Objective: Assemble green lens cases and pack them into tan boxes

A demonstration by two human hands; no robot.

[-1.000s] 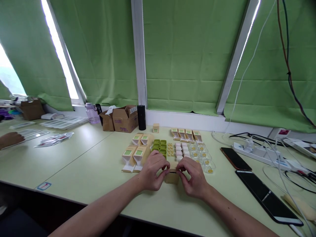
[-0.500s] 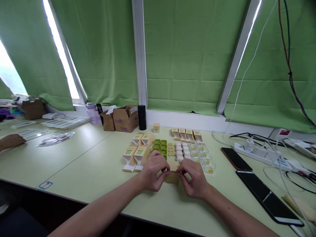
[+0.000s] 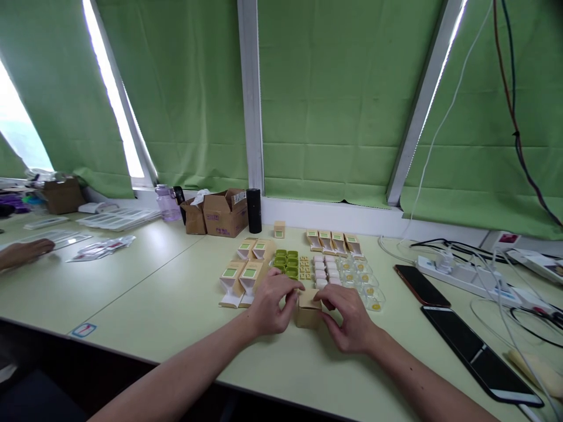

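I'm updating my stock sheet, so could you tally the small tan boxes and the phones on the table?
Left-group open boxes: 4
Back-row open boxes: 4
Lone back box: 1
Held-between box, between left hand and right hand: 1
Phones: 2
Total: 12

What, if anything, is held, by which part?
Whether the small cardboard box is gripped cannot be told; right hand touches its upper right edge, left hand is near.
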